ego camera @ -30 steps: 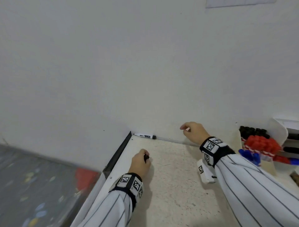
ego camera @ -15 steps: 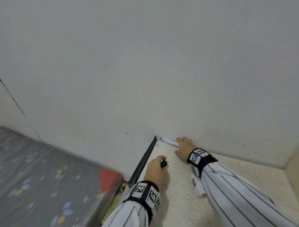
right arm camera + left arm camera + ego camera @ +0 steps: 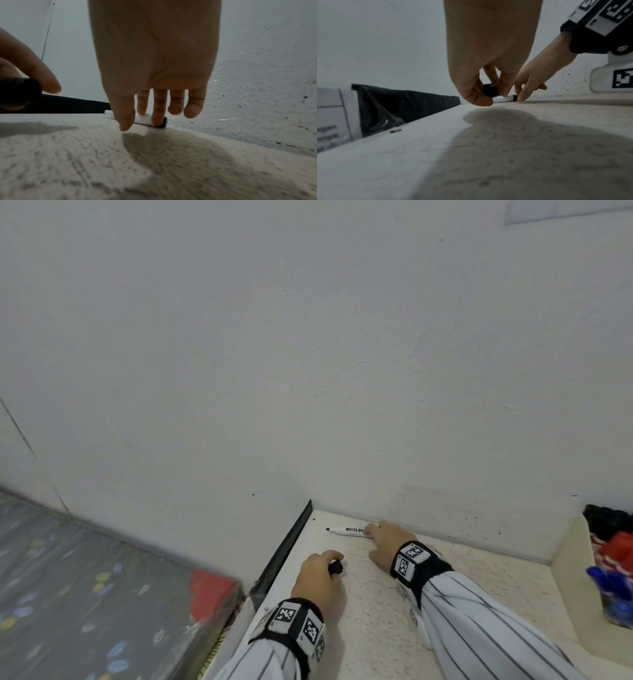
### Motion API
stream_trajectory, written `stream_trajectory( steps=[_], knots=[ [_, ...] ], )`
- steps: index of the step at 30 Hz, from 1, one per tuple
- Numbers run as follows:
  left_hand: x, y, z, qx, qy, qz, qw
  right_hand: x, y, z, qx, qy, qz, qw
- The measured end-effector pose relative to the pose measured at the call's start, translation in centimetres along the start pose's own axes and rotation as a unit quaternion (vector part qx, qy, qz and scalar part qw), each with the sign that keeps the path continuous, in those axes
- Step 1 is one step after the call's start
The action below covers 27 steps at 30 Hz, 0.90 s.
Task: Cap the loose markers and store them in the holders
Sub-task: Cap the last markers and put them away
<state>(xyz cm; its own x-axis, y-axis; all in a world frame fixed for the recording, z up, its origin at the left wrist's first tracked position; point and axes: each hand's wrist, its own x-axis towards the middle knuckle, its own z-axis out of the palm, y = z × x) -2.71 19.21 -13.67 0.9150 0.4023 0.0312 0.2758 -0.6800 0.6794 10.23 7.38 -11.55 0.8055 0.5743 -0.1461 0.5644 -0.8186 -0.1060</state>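
A white whiteboard marker (image 3: 346,530) lies uncapped on the speckled table (image 3: 479,577), close to the wall, with its black tip pointing left. My right hand (image 3: 375,530) pinches its rear end, fingers on top and thumb in front (image 3: 137,121); the marker (image 3: 144,120) still rests on the table. My left hand (image 3: 334,563) hovers just left of it and grips a black cap (image 3: 336,567) between thumb and fingers (image 3: 490,90). At the right edge, holders carry capped black markers (image 3: 606,517), red markers (image 3: 616,549) and blue markers (image 3: 613,580).
The white wall (image 3: 376,371) rises directly behind the marker. A black strip (image 3: 287,549) runs along the table's left edge. Below it lie a grey patterned floor mat (image 3: 85,594) and something red (image 3: 212,594). A cream panel (image 3: 568,559) fronts the holders.
My right hand slid left along the wall and took hold of the marker's rear end. The left hand kept the black cap and stayed near the table's left edge.
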Motion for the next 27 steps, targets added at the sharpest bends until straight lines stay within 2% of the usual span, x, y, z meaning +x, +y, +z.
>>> stream_trajectory(
  steps=[3,4,7,10,14,19,27],
  knots=[
    [-0.7,0.4,0.1,0.001,-0.001,-0.001,1.0,-0.6,-0.3,0.0,-0.016,0.054,-0.014,0.998],
    [-0.8,0.5,0.0,-0.003,-0.001,-0.001,1.0,-0.7,-0.4,0.1,0.0,0.052,-0.027,0.998],
    [-0.7,0.3,-0.2,-0.011,-0.001,0.002,1.0,-1.1,-0.9,0.0,0.01,-0.025,-0.035,0.999],
    [-0.5,-0.1,-0.4,-0.021,0.007,-0.021,1.0,-1.5,-1.3,0.4,-0.002,-0.052,-0.034,0.998],
    [-0.7,-0.3,-0.6,-0.037,0.016,-0.034,0.999,-2.7,-0.6,-0.2,0.085,0.007,-0.018,0.996],
    [-1.9,0.6,-0.6,-0.076,0.039,-0.015,0.996,-6.5,1.1,-2.6,0.073,0.042,-0.065,0.994],
    [-4.9,4.4,1.2,-0.154,-0.065,0.079,0.983,-13.7,3.4,-3.1,0.068,0.042,-0.085,0.993]
  ],
)
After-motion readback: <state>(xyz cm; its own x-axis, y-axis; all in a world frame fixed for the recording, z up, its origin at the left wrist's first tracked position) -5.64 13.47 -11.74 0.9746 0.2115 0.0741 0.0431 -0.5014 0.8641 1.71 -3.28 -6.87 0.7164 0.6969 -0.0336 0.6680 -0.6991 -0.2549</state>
